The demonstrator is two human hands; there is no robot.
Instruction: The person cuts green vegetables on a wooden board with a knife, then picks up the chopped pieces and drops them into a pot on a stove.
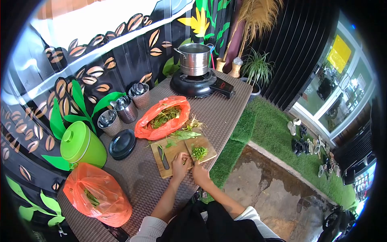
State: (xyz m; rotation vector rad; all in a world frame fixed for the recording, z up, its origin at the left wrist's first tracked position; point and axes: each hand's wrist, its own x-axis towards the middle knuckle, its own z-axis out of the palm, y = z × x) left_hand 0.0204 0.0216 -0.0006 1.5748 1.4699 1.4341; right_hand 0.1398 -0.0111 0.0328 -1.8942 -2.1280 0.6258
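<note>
The person stands at a brown woven table (225, 109) and works on a wooden cutting board (173, 155). The left hand (180, 164) rests on the board with its fingers curled down over some green stems; what exactly it pins is too small to make out. The right hand (198, 171) sits just beside it at about four o'clock, at the near edge of the board, closed as if round a handle, though the tool itself cannot be told. At about one o'clock from the right hand lies a small pile of chopped greens (199, 152) on the board. More loose leaves (186, 134) lie at the board's far edge.

At eleven o'clock from the board an open orange bag (163, 117) holds more greens. Beyond it, at twelve to one o'clock, a steel pot (194, 59) stands on a black burner (197, 85). At nine o'clock from the board a stack of black plates (122, 144) lies near a green bucket (82, 144) with its lid on. Three metal cups (125, 109) of cutlery stand along the wall. A second orange bag (98, 195) sits at about eight o'clock, well apart from the hands.
</note>
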